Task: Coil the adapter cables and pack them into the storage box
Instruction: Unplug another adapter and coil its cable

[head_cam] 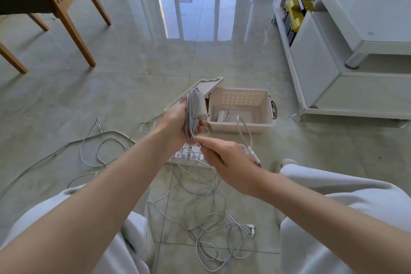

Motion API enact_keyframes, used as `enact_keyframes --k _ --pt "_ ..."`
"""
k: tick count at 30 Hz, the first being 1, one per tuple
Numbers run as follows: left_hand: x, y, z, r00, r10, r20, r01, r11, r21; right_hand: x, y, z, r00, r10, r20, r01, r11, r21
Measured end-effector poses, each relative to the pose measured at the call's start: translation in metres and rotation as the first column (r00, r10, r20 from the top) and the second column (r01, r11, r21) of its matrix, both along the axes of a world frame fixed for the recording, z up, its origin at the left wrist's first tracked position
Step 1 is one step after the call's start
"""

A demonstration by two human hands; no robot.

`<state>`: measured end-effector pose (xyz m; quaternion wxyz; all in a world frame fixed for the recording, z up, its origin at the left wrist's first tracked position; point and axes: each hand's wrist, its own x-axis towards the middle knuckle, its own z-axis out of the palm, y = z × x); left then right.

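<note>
My left hand (pixel 178 121) grips a white adapter with its cable coiled in loops (pixel 194 108), held upright above the floor just left of the storage box (pixel 264 107). My right hand (pixel 224 160) pinches the cable's loose end near the coil, and the tail with its plug (pixel 252 152) loops over the back of that hand. The beige box stands open on the floor, its lid (pixel 200 90) propped up at the left. One coiled adapter (pixel 223 115) lies inside it. More white cables (pixel 206 213) lie tangled on the tiles between my knees.
A white power strip (pixel 189 158) lies on the floor under my hands. Another long cable (pixel 104 140) snakes off to the left. Wooden chair legs (pixel 73 26) stand at the back left. A white cabinet on wheels (pixel 333 69) stands at the right.
</note>
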<state>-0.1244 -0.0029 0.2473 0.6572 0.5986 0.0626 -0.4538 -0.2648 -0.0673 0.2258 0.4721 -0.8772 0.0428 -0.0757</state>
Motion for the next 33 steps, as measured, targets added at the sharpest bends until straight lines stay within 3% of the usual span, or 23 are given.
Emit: enact_keyframes --k 2,5,7,9,15,18,21,23,25,26,29,33 --pt "-0.002 0.0 0.006 0.98 0.08 -0.18 -0.109 0.982 -0.156 0.004 -0.002 0.001 0.998 -0.034 -0.061 0.045 0.98 0.194" --pt "0.003 0.004 0.013 0.913 0.137 -0.383 -0.288 0.884 -0.369 0.006 -0.004 0.007 0.995 0.013 -0.101 0.042 0.852 0.523" --pt "0.007 0.008 0.016 0.896 0.035 -0.442 -0.266 0.84 -0.472 0.008 -0.011 0.01 0.979 0.105 -0.176 0.035 0.759 0.65" --pt "0.007 0.011 0.02 0.909 -0.083 -0.408 -0.155 0.843 -0.516 0.01 -0.02 0.012 0.956 0.169 -0.242 0.046 0.726 0.686" --pt "0.005 0.015 0.024 0.927 -0.294 -0.233 0.177 0.891 -0.418 0.013 -0.038 0.012 0.907 0.192 -0.375 0.076 0.8 0.595" --pt "0.005 0.016 0.021 0.919 -0.355 -0.173 0.29 0.905 -0.312 0.012 -0.051 0.01 0.844 0.244 -0.477 -0.009 0.896 0.444" --pt "0.004 0.017 0.02 0.901 -0.402 -0.16 0.352 0.896 -0.27 0.011 -0.064 0.015 0.812 0.299 -0.501 -0.107 0.92 0.376" --pt "0.004 0.018 0.019 0.894 -0.404 -0.194 0.345 0.897 -0.277 0.006 -0.065 0.021 0.788 0.302 -0.537 -0.238 0.953 0.186" --pt "0.007 0.019 0.016 0.893 -0.394 -0.218 0.339 0.907 -0.249 0.003 -0.065 0.023 0.834 0.257 -0.488 -0.331 0.941 -0.07" --pt "0.008 0.02 0.015 0.892 -0.392 -0.224 0.345 0.912 -0.222 0.002 -0.067 0.023 0.86 0.254 -0.443 -0.328 0.94 -0.097" --pt "0.013 0.023 0.015 0.895 -0.386 -0.223 0.358 0.921 -0.156 0.0 -0.086 0.032 0.898 0.249 -0.362 -0.247 0.968 0.052" --pt "0.015 0.024 0.014 0.911 -0.363 -0.195 0.347 0.931 -0.111 -0.006 -0.118 0.037 0.929 0.081 -0.361 -0.032 0.99 0.138"
